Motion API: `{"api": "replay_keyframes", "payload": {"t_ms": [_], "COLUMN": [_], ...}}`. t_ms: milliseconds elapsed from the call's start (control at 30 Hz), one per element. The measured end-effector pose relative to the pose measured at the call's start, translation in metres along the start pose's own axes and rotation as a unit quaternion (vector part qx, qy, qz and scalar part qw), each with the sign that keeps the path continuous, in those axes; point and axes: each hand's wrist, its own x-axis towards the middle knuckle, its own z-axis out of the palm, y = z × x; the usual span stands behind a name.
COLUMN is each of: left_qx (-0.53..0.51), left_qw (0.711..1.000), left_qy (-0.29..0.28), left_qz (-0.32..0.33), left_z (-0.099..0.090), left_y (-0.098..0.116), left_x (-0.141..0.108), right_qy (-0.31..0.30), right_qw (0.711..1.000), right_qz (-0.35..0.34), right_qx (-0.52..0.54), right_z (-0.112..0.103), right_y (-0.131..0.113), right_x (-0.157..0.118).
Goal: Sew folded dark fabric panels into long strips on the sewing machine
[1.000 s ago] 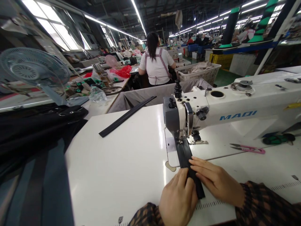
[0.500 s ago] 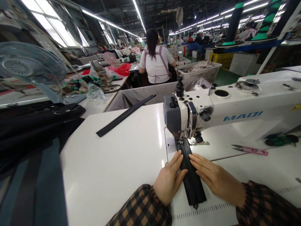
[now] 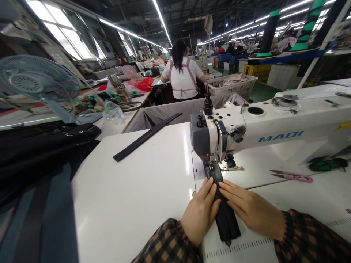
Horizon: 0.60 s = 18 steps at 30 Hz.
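Note:
A black zipper strip lies lengthwise on the white sewing table, its far end under the presser foot of the white sewing machine. My left hand rests flat with its fingertips on the strip's left side, thumb spread toward the middle. From the right, my right hand lays its outstretched fingers on the strip's right edge. Both hands are just in front of the needle area. A metal zipper pull shows at the strip's near end.
Another black strip lies on the table's left part. Pink thread snips are right of the machine foot. Dark fabric hangs at the left, near a fan. A person sits ahead beside a basket.
The view has shifted slightly. My left hand's fingers have moved a little on the strip, and both hands stay on it. The strip has hardly moved.

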Motion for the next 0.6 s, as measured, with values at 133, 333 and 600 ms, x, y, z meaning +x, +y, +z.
{"api": "replay_keyframes", "payload": {"t_ms": [133,333,600], "left_qx": [0.011,0.021,0.016], "left_qw": [1.000,1.000,1.000], "left_qy": [0.007,0.005,0.007], "left_qz": [-0.005,-0.007,-0.005], "left_z": [0.002,0.001,-0.006], "left_y": [-0.004,-0.006,-0.010], "left_x": [0.006,0.010,0.014], "right_qy": [-0.007,0.019,0.047], "right_qw": [1.000,0.999,0.994], "right_qz": [0.023,0.019,0.011], "right_qx": [-0.006,-0.040,-0.094], "right_z": [-0.001,0.001,0.002], "right_y": [0.005,0.011,0.017], "right_x": [0.008,0.014,0.021]}}
